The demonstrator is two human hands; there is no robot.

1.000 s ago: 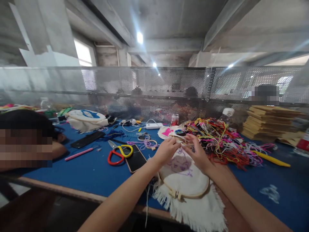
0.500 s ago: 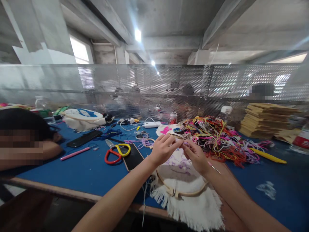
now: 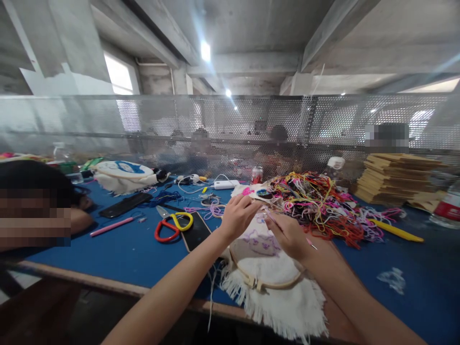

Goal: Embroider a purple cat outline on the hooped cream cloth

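Observation:
My left hand (image 3: 239, 215) is closed, its fingertips pinched together above the embroidery hoop (image 3: 280, 286); what they hold is too small to make out. Close beside it, my right hand (image 3: 289, 235) is wrapped round a pink punch needle (image 3: 311, 244), whose metal tip sticks out past the wrist side. White fabric (image 3: 287, 311) with a frayed edge is stretched in the wooden hoop and carries a purple stitched design (image 3: 264, 243). My hands and forearms hide part of the hoop.
Red-and-yellow scissors (image 3: 173, 226) lie by a dark phone (image 3: 196, 235) on the left. A tangled yarn heap (image 3: 316, 203), a yellow punch needle (image 3: 397, 231) and stacked brown packets (image 3: 395, 179) are right. A person's head (image 3: 36, 182) rests at far left, near another pink punch needle (image 3: 111, 226).
My hands have drawn slightly apart and come a little lower. The right hand has turned, and less of the punch needle's tip shows behind it. The hoop appears shifted slightly left.

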